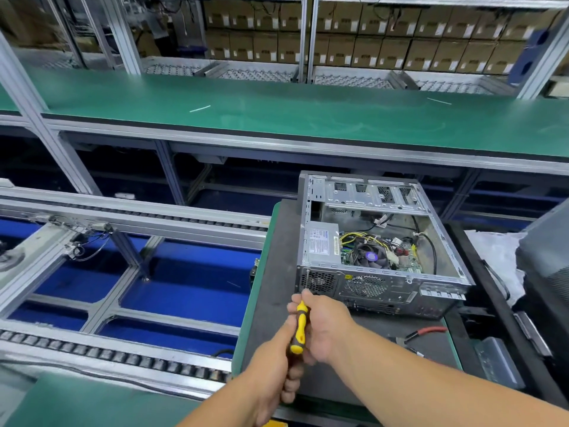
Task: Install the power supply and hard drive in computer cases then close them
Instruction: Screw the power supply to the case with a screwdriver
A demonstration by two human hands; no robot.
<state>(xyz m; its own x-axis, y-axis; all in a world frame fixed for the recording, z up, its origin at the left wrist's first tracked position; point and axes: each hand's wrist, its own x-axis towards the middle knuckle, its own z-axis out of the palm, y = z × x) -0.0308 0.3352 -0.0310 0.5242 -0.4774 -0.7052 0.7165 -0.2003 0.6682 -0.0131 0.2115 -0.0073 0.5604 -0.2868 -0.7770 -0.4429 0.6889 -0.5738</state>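
Open grey computer case (381, 241) with power supply (321, 241), both hands gripping yellow screwdriver (299, 329)

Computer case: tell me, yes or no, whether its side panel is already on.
No: the computer case lies open on top, with the power supply, cables and fan plainly exposed inside.

- 2 bare forearms enter from the bottom edge, with no sleeves, gloves or wrist wear visible on either.
- The left hand (271, 362) is ungloved, its fingers without rings.
- The right hand (323, 326), nearer the computer case (381, 238), is likewise ungloved and ringless.
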